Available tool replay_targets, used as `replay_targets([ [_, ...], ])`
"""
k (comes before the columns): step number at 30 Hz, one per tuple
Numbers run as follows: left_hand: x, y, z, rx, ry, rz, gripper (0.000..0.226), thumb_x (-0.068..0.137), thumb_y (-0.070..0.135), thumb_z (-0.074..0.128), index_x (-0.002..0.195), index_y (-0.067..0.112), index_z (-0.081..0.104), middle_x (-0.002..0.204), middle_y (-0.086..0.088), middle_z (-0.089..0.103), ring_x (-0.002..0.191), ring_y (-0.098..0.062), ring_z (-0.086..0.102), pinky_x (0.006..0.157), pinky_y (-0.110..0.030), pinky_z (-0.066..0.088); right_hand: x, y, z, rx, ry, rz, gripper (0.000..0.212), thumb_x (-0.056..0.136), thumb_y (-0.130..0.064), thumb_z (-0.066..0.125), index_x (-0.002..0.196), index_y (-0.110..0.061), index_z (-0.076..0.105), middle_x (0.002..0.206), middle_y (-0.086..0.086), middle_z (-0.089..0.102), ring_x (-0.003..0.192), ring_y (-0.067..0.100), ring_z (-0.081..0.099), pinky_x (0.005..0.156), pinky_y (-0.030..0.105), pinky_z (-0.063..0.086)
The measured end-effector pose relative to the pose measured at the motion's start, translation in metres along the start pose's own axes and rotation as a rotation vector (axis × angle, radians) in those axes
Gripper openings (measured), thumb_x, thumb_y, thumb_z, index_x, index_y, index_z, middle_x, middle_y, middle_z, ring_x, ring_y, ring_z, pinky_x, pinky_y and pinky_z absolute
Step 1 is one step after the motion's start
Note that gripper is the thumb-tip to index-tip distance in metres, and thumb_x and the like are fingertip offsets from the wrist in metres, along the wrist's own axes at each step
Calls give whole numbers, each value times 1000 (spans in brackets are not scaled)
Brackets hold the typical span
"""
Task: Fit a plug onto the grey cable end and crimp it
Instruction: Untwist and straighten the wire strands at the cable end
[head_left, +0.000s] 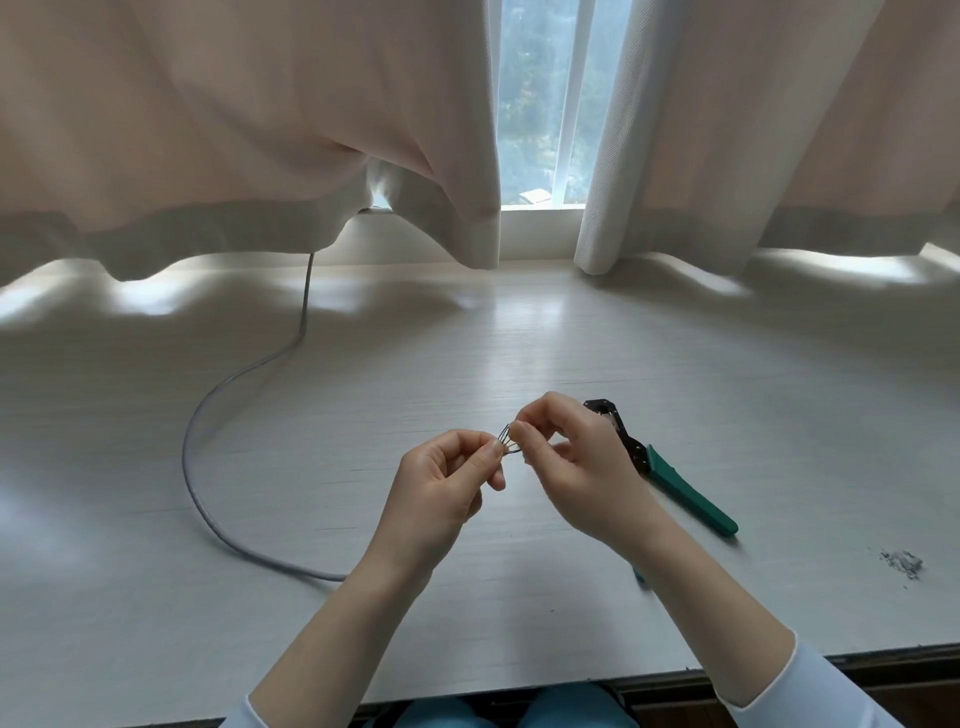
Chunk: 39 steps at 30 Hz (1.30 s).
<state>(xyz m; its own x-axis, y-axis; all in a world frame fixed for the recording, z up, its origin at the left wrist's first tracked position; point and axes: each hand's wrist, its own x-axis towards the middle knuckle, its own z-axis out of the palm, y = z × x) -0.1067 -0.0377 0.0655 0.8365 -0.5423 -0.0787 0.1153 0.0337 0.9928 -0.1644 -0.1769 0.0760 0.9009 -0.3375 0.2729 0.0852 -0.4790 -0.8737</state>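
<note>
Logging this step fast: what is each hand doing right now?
Left hand: pinching the grey cable end.
Right hand: pinching the fanned wires.

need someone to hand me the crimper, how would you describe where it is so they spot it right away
On the white table below the window, look just beyond the right hand. The crimping tool lies flat there, its black metal head partly hidden behind that hand. Its green handles are the only strong colour on the tabletop, unlike the grey cable curving at the left.
</note>
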Motion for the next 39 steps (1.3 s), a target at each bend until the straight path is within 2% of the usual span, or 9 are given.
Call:
replay_targets([
  [2,0,0,1,5,-1,3,18,91,18,62,76,20,70,58,6,60,41,-7,33,40,-14,29,-1,1,3,19,43,-6,13,90,-5,60,78,-9,60,72,-9,58,69,5,54,56,19,44],
  [6,2,-1,0,18,19,6,15,92,16,60,79,15,68,57,8,59,40,-5,34,40,-13,30,-2,1,7,140,76,90,15,91,-10,62,76,-14,64,69,-8,62,69,16,59,63,41,58],
  [8,2,-2,1,29,41,10,15,93,16,59,80,13,67,56,8,59,40,-5,34,40,-13,30,-2,0,7,270,70,163,20,95,-13,57,77,-15,66,66,-8,61,63,13,58,65,42,60],
  [12,3,-5,2,63,64,23,14,93,18,59,83,12,67,56,8,60,42,-4,37,42,-12,32,-6,-1,7,407,31,290,41,98,-37,44,87,-4,65,68,-1,57,60,12,59,66,45,59],
  [15,4,-5,2,70,75,38,15,93,19,60,82,13,67,57,9,59,42,-3,38,43,-11,32,-11,0,10,342,22,264,25,89,-34,62,82,-9,65,66,-10,60,61,11,59,69,50,59],
  [20,5,-5,1,36,81,32,15,93,16,59,82,11,67,56,9,58,40,-1,38,41,-10,32,-14,4,12,264,27,199,11,88,-19,65,77,-16,64,68,-11,61,61,11,59,69,55,57],
  [29,6,-7,0,66,84,40,14,93,19,60,82,13,67,56,10,58,42,-3,37,43,-11,32,-11,0,9,228,40,212,4,81,-31,63,79,-28,64,80,-12,66,69,12,62,71,54,56],
  [35,5,-8,1,96,78,46,15,92,20,60,79,17,67,56,11,59,43,0,39,44,-10,31,-9,-1,8,180,75,199,17,88,-17,65,73,-25,63,74,-11,64,74,20,61,72,55,55],
  [39,4,-9,2,132,59,53,15,92,21,62,78,18,67,57,9,60,44,-1,39,45,-13,32,-7,-2,7,85,108,131,15,86,-11,64,73,-17,61,73,-8,62,73,10,57,63,34,55],
])
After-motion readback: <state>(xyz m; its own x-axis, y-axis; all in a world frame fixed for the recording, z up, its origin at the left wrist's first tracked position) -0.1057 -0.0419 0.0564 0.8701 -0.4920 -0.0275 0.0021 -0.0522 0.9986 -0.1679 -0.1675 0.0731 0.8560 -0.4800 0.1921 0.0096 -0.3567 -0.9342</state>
